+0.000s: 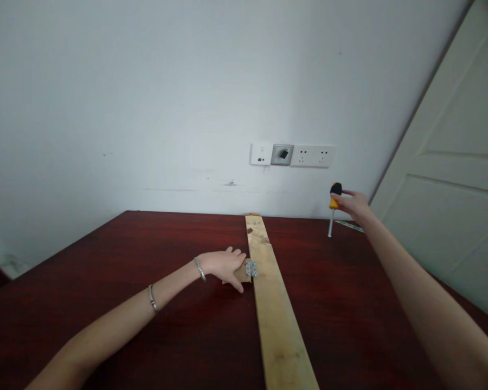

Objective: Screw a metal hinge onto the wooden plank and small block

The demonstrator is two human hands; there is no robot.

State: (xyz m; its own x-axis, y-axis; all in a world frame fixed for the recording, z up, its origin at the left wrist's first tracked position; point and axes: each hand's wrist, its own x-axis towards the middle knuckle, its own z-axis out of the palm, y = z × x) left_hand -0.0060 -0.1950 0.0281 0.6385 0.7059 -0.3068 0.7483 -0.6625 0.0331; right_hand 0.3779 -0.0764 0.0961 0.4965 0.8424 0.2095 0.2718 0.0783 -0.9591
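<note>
My left hand (224, 266) lies flat with fingers apart on a small wooden piece (244, 275), covering most of it. A metal hinge (251, 268) spans the joint between that piece and a long wooden board (280, 319), which runs away from me across the table. Off to the right, my right hand (353, 203) grips a screwdriver (334, 203) by its black and yellow handle. The screwdriver's shaft points down, near the table's far right part, away from the hinge.
The dark red table (179, 233) reaches back to a white wall (166, 108). On the wall sit several socket plates (312, 156). A thin, light-coloured strip (350, 225) lies behind my right hand. A white panelled door (451, 162) stands at the right.
</note>
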